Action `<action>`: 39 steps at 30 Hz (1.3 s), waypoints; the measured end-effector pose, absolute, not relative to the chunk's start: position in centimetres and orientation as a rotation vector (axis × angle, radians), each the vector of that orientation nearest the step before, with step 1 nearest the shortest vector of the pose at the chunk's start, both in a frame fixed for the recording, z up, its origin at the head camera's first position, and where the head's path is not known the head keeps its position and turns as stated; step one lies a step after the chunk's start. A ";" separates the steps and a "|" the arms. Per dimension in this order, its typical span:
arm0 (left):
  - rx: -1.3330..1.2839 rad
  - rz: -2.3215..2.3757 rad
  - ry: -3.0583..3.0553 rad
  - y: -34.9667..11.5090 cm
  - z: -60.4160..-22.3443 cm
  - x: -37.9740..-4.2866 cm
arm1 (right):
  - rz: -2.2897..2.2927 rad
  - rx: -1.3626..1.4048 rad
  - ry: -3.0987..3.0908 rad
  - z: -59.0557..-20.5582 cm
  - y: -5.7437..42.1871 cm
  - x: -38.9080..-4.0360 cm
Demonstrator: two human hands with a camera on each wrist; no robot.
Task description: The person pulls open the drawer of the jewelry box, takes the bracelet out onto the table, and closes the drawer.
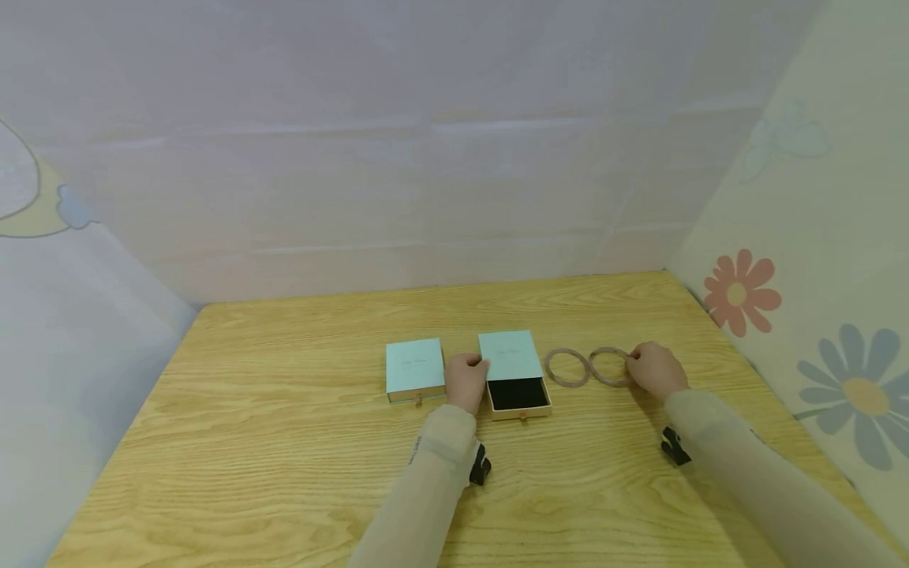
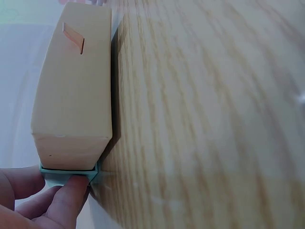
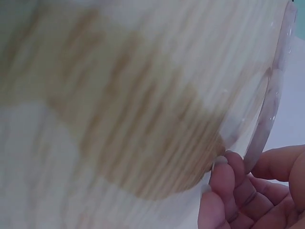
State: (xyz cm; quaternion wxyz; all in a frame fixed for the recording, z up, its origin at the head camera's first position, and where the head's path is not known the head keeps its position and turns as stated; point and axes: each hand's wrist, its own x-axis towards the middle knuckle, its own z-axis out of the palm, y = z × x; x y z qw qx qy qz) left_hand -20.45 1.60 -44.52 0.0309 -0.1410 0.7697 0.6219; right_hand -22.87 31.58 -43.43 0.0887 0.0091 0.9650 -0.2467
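A pale teal jewelry box [image 1: 509,355] lies on the wooden table with its drawer [image 1: 543,409] slid partway out toward me, showing a black inside. My left hand [image 1: 465,383] grips the left side of its sleeve, thumb at the top edge; in the left wrist view the fingers [image 2: 66,202] press on the teal sleeve beside the cream drawer [image 2: 71,95]. To the right, my right hand [image 1: 655,369] pinches the right edge of a pinkish bangle [image 1: 612,384]. Thumb and finger meet around this bangle [image 3: 262,129] in the right wrist view. A second bangle [image 1: 570,385] lies beside it, touching it.
Another teal box [image 1: 415,364], closed, with a small pull tab at its front, sits left of my left hand. Pale cloth walls [image 1: 426,197] stand behind the table [image 1: 284,457] and at both sides.
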 end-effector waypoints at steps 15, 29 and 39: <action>-0.437 1.901 2.392 1.7 -44.3 -20.3 | -0.623 0.013 2.882 -43.3 31.5 -23.0; -0.425 1.927 2.382 1.7 -44.3 -20.1 | -0.629 0.000 2.894 -43.4 31.6 -23.1; -0.411 1.940 2.394 1.7 -44.3 -20.0 | -0.748 -0.002 2.919 -43.5 31.8 -22.6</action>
